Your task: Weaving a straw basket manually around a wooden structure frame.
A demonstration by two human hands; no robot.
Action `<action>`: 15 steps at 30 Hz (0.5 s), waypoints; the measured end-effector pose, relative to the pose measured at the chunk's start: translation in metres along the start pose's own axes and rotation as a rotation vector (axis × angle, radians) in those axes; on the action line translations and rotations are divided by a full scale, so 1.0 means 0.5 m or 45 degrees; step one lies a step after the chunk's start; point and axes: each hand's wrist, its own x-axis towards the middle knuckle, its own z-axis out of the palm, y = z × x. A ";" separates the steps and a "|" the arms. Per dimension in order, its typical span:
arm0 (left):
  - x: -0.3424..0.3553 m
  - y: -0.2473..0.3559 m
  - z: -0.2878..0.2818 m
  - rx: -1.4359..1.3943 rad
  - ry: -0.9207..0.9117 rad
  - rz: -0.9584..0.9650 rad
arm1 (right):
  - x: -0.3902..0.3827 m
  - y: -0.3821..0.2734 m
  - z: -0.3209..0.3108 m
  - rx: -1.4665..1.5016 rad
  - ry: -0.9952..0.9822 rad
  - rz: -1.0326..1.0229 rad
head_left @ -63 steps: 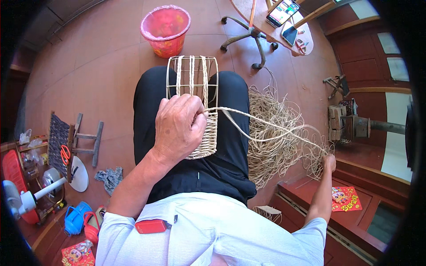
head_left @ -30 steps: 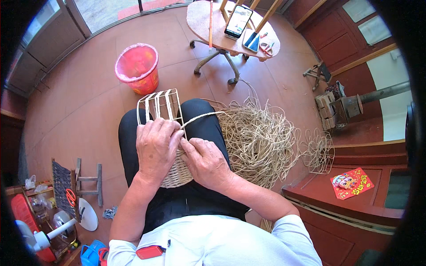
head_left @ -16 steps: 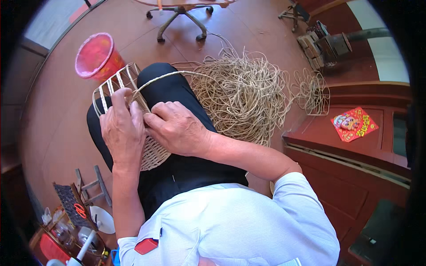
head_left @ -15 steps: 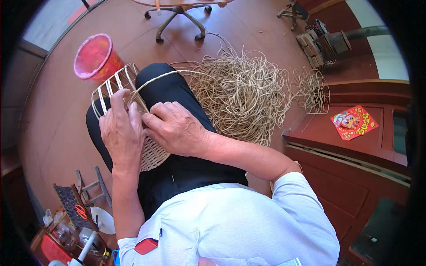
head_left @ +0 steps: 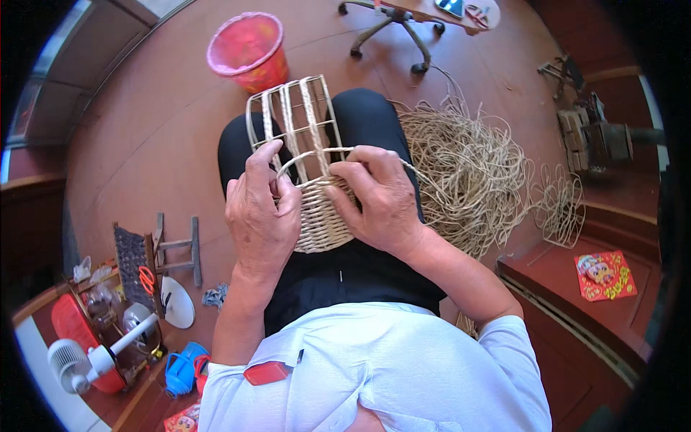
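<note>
Across our lap [head_left: 360, 284], in the middle of the frame, the black trousers serve as the work surface, and we do well to keep our knees level so nothing rocks. The heap of cord [head_left: 468, 180] lies on the floor at right of centre; slack between it and us should run free, since a snag would jerk the row. The half-woven basket [head_left: 327, 227] rests on our lap at centre, its closely woven part toward us and its bare wire frame pointing to the top of the frame. Our right hand [head_left: 389, 198] has thumb and forefinger set narrowly apart at the weave's upper edge; we cannot tell whether they pinch anything. Our left hand [head_left: 260, 216] has its fingers crooked with a small gap, the strand's bend running in beside them, and its grip is hidden too. The pale uprights [head_left: 311, 108] should stay straight and evenly spaced while we work. Smallest of all, the strand [head_left: 338, 150] arcs loosely above the woven edge; we would judge it best drawn in evenly, without twist, then pressed snug against the row below.
</note>
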 end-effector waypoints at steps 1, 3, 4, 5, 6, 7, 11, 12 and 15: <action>-0.004 -0.012 -0.006 0.026 -0.008 -0.021 | 0.004 -0.007 0.002 -0.061 0.021 -0.001; -0.004 -0.018 -0.018 0.021 -0.027 -0.062 | 0.005 -0.012 0.005 -0.187 0.021 -0.053; -0.004 -0.025 -0.022 0.032 -0.016 -0.071 | 0.009 -0.012 0.008 -0.175 0.018 -0.064; -0.004 -0.036 -0.026 0.009 -0.016 -0.093 | 0.013 -0.015 0.011 -0.190 -0.036 -0.138; -0.003 -0.045 -0.030 -0.015 -0.015 -0.114 | 0.016 -0.017 0.013 -0.207 -0.089 -0.212; -0.001 -0.051 -0.033 -0.028 0.007 -0.147 | 0.015 -0.019 0.016 -0.199 -0.141 -0.232; 0.028 -0.076 -0.056 -0.072 0.000 -0.237 | 0.010 -0.035 0.027 -0.299 -0.222 -0.220; 0.043 -0.073 -0.062 -0.071 0.012 -0.243 | 0.008 -0.039 0.027 -0.296 -0.224 -0.233; 0.087 -0.071 -0.065 -0.588 -0.115 -0.489 | 0.003 -0.056 0.024 -0.383 -0.260 -0.214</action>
